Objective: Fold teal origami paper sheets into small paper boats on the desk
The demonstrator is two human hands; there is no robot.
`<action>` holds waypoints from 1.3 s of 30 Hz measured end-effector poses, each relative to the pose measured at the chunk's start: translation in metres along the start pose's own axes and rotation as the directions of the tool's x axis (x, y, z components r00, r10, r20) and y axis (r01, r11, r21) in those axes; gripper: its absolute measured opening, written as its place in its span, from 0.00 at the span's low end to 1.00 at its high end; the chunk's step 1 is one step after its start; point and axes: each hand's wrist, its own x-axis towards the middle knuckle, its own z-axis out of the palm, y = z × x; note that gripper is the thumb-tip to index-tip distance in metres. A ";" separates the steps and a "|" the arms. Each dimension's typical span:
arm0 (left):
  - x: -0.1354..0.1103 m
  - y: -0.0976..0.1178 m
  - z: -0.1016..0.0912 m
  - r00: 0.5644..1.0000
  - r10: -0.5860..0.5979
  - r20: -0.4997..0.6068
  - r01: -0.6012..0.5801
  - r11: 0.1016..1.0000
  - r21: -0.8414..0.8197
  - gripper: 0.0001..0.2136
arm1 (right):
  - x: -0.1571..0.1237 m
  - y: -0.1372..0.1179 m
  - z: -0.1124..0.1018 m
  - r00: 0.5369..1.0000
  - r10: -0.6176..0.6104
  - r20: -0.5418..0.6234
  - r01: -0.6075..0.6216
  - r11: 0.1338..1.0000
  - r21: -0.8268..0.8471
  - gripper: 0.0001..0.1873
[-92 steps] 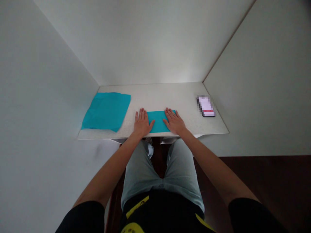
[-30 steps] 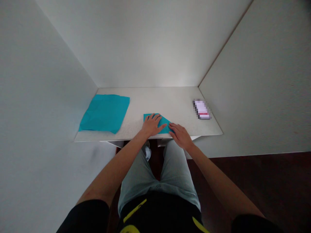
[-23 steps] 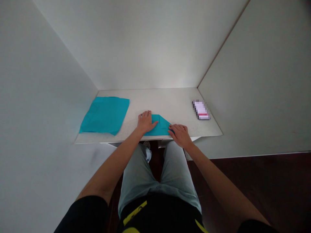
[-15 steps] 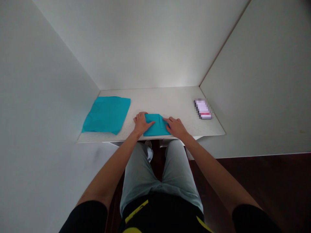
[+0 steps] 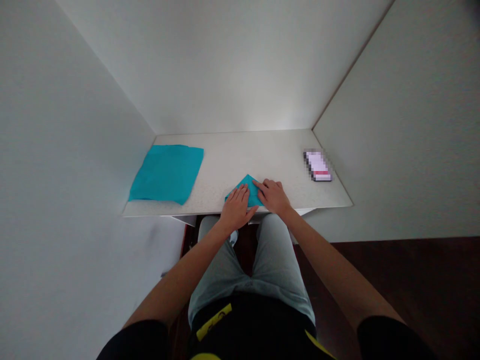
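"Pale walls [image 5: 225, 65] close in around a white tabletop [image 5: 243, 150]. What does the head view give us?"

"It's the only view there is. At its middle lies the folded turquoise paper [image 5: 254, 199], flat on the tabletop by the front edge. I'll place everything else from that."

"What's different about it?"

"Its outline. A moment ago the far left corner was square; now it is turned down like the right one, and two slopes meet in a peak on the far side."

"And the hands?"

"The left hand [image 5: 236, 205] lies over the paper's left half, palm down, fingers straight and close together, thumb stretched out by the near edge. It presses and grasps nothing. The right hand [image 5: 273, 196] is at the paper's right side, index finger reaching to the slope just below the peak, other fingers bent. Whether it pinches anything, I can't tell at this size."

"So what does that mean for the work?"

"I'd judge that both far corners are now in, and that the left hand is flattening the newer fold while the right keeps the older one down."

"Anything else about?"

"Well to the left of the folded paper, a loose turquoise sheet [image 5: 167, 175], untouched. Well to its right, a phone [image 5: 318, 165], its screen blurred out."
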 end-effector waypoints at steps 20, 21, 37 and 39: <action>-0.011 0.015 0.015 0.997 -0.067 -0.038 0.067 0.998 0.000 0.43 | 0.033 -0.012 0.009 0.991 -0.115 0.075 0.111 0.993 0.048 0.34; -0.014 0.013 0.014 0.995 -0.085 -0.044 0.085 0.996 -0.008 0.43 | 0.032 -0.012 0.011 0.991 -0.117 0.071 0.114 0.992 0.047 0.34; -0.036 -0.001 0.009 0.992 -0.113 -0.052 0.115 0.993 0.032 0.40 | 0.023 -0.005 0.022 0.981 -0.178 0.072 0.177 0.984 0.025 0.41; -0.035 -0.001 0.010 0.992 -0.117 -0.056 0.119 0.992 0.028 0.39 | 0.005 0.001 0.021 0.978 -0.195 0.076 0.192 0.981 0.041 0.42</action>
